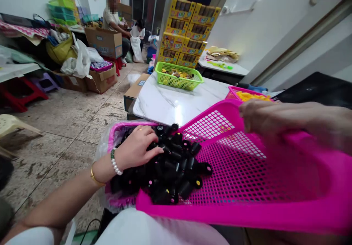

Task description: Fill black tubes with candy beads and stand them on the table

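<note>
head view: the person's left hand (pixel 139 146) reaches in from the lower left, palm down, over a loose heap of glossy black cylindrical pieces (pixel 176 160).
left wrist: roughly level with the forearm; it carries a bracelet of white and green beads (pixel 115 164) and a smooth gold-coloured bangle (pixel 95 175).
left fingers: bent and lowered onto the heap, the thumb stretched out apart from them; no piece is seen pinched.
right hand (pixel 264 118): comes in from the right edge, blurred, knuckles upward, the fingers curled down at the far rim of a large magenta plastic mesh basket (pixel 233 215); whether they are clamped on it i cannot tell.
magenta basket: long, round-cornered, with a broad smooth rim and lattice walls; its left end meets the heap.
black heap: lies between the magenta basket's left end and a pink-rimmed container lined with crinkled clear plastic (pixel 111 138); some ends show pink or yellow dots.
tabletop: a white slab with grey marble-like veining (pixel 165 106), bearing a lime-green plastic mesh basket (pixel 178 85) of mixed small pieces.
behind: stacked yellow printed cardboard boxes (pixel 177 25).
</note>
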Available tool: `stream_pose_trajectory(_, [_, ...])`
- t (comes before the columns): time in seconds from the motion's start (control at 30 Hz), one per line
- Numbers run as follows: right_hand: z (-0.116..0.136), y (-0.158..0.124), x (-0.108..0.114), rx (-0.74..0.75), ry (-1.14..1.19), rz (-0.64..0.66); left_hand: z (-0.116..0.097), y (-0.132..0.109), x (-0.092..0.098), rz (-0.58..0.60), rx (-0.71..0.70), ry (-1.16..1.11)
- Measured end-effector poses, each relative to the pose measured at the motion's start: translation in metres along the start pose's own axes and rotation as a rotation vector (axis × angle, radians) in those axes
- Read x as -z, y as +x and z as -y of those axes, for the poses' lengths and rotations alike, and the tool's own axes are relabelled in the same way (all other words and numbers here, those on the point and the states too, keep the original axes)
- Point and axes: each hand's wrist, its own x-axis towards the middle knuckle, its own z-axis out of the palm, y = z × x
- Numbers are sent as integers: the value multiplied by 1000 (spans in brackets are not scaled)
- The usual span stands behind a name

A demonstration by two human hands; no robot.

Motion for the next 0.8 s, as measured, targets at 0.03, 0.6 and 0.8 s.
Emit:
stream_pose_trajectory(0.03, [5,6,-6,45,21,42,-4,14,2,-18,-55,-14])
stream_pose_trajectory(0.6, [-43,24,-21,-72,225,-15,37,87,-77,296,-316,277])
stream_pose_trajectory(0.8, [-45,23,-15,-53,242,21,37,62,-36,476,-144,425])
